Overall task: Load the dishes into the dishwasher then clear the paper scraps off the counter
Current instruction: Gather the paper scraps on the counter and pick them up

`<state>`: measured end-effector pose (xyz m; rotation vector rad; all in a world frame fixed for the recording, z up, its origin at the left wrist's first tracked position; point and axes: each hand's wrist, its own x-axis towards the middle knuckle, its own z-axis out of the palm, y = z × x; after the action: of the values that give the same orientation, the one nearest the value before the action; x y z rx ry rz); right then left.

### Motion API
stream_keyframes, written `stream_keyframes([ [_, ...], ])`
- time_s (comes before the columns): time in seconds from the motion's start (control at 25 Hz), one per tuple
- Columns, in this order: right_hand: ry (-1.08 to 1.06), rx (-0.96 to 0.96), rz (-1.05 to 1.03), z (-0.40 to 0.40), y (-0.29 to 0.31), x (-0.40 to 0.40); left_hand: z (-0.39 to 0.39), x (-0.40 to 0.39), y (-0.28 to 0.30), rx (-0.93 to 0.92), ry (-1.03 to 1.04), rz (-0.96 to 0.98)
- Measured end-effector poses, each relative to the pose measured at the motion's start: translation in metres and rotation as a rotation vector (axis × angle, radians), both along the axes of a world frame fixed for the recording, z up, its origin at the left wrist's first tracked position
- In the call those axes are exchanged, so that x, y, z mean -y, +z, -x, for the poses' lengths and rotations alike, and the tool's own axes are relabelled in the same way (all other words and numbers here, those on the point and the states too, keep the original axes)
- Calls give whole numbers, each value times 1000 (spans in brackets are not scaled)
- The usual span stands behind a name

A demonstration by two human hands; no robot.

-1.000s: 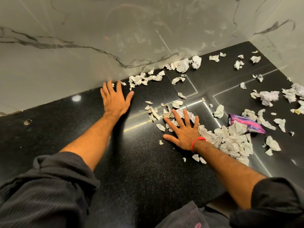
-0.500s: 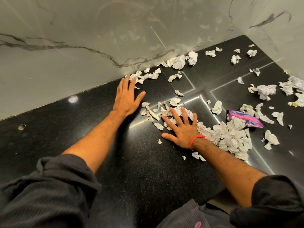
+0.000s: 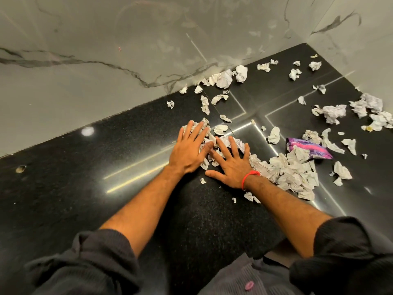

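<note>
I see both hands flat, fingers spread: left hand [image 3: 188,150] and right hand [image 3: 230,165] press paper scraps [image 3: 212,143] on the black desk [image 3: 85,188]; the heap [image 3: 293,173] seemingly trails rightward from my right wrist.

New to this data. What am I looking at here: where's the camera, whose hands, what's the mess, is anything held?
There is no machine here: a person works with bare hands, and one wide-angle camera worn on the head looks forward and down, so the arms enter from the bottom. The left hand and the right hand, which has a red wrist thread, both lie flat with straight fingers on a black counter in a corner of marble walls. Torn, crumpled paper scraps are scattered and piled there, and both hands press on some. A purple wrapper lies among them. Nothing is gripped.
</note>
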<state>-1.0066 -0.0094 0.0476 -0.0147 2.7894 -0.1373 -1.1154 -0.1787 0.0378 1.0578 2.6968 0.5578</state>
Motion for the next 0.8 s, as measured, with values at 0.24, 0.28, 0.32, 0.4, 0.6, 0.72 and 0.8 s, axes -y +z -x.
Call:
stream_keyframes([
  [0.24,-76,-136,217,-1,-1,-1,-31,-1,3,191,49,-166],
  [0.28,-80,-143,272,-2,1,-2,-31,0,5,249,59,-251],
  [0.32,-106,-135,361,-1,5,-4,-30,2,7,313,94,-352],
  [0.4,-221,-117,602,3,15,-12,-23,7,8,352,174,-487],
  [0.6,-265,-512,627,30,28,-43,0,-1,4,14,302,-326],
  [0.72,-163,-456,514,60,20,-73,33,-25,13,25,448,-19],
  [0.8,-102,-375,481,83,15,-93,62,-36,22,112,589,49],
])
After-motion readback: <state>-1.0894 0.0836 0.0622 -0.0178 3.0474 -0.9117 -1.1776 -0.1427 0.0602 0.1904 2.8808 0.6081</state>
